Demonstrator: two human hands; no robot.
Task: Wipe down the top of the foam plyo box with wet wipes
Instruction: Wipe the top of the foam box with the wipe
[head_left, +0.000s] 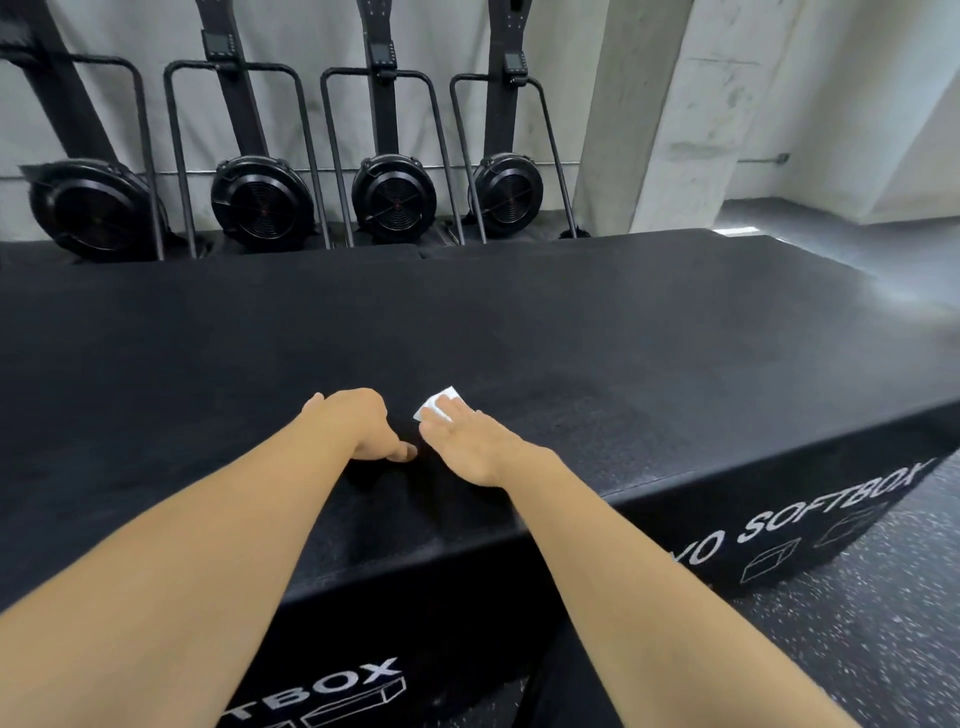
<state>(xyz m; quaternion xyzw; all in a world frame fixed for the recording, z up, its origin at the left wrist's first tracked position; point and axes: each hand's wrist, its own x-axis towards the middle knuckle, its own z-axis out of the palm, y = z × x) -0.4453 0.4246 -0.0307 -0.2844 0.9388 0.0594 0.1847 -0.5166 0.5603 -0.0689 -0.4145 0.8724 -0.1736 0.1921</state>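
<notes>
On the box top, near its front edge: both hands lie close together, not touching
Plyo box (519, 322): black, with a matte, grainy top; its long axis runs left to right across the view, and the right end angles away
Wet wipe (439, 408): small, white and folded, flat on the box top under the right fingertips; one corner sticks out past them, pointing away and to the right
Right hand (467, 444): palm down, fingers straight and together, pressing the wipe onto the top
Left hand (358, 423): knuckles up, fingers curled under, thumb tip on the surface pointing toward the right hand; nothing seen in it
Writing, right front face: white capitals "SOFTBOX" (831, 506), with partly cut letters before them and line drawings of boxes beneath
Writing, lower left face: "TBOX" (332, 686), the start cut off by the arm
Behind the box: four black fan-wheel machines (392, 195) in a row against the wall
Far right: concrete pillar (654, 114)
Floor (857, 623): dark with white speckles
</notes>
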